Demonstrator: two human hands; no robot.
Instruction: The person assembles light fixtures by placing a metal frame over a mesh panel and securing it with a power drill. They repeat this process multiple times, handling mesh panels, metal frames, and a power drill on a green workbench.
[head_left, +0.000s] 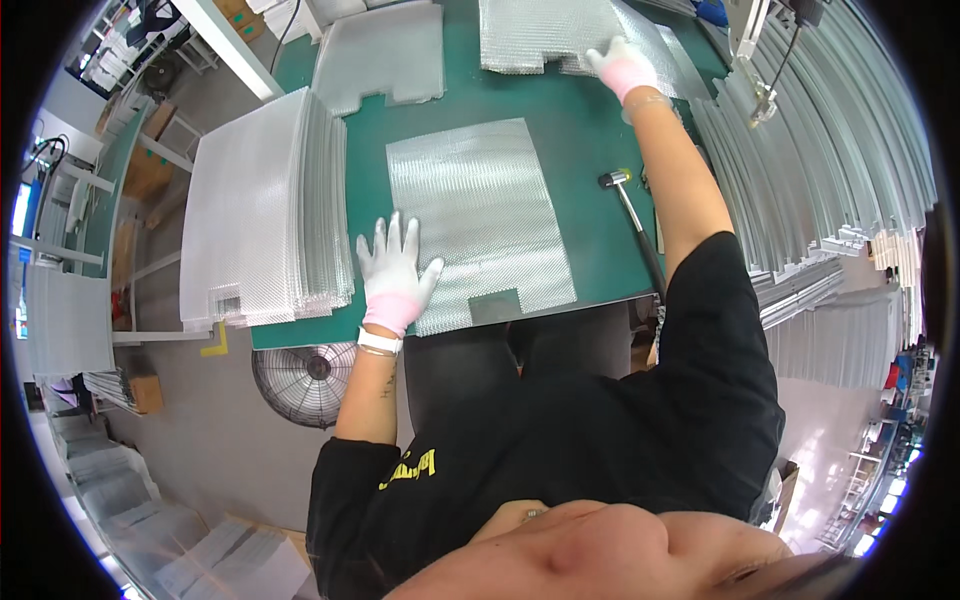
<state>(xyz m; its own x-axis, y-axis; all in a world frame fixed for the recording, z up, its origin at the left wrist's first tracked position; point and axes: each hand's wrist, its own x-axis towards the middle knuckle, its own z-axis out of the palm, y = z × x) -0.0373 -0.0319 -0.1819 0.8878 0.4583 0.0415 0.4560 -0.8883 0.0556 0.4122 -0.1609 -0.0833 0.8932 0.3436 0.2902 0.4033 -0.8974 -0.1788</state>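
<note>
A silvery mesh sheet (480, 215) with a rectangular notch in its near edge lies flat on the green tabletop (590, 240) before me. My left hand (397, 270), in a white glove with a pink cuff, rests on this sheet's left edge, fingers spread. At the far right my right hand (622, 68), gloved the same way, reaches onto a stack of similar mesh sheets (545, 35). Its fingers lie apart on the top sheet near the notched edge; no grip on it shows. Between my arms, a hammer (632, 215) with a dark handle lies on the table.
A tall stack of mesh sheets (250, 210) stands at the left, with a lower pile (385, 55) behind it. Many metal sheets (830, 130) stand in rows on the right. A hanging metal fixture (762, 100) is at the upper right. Below the table's left edge is a floor fan (310, 385).
</note>
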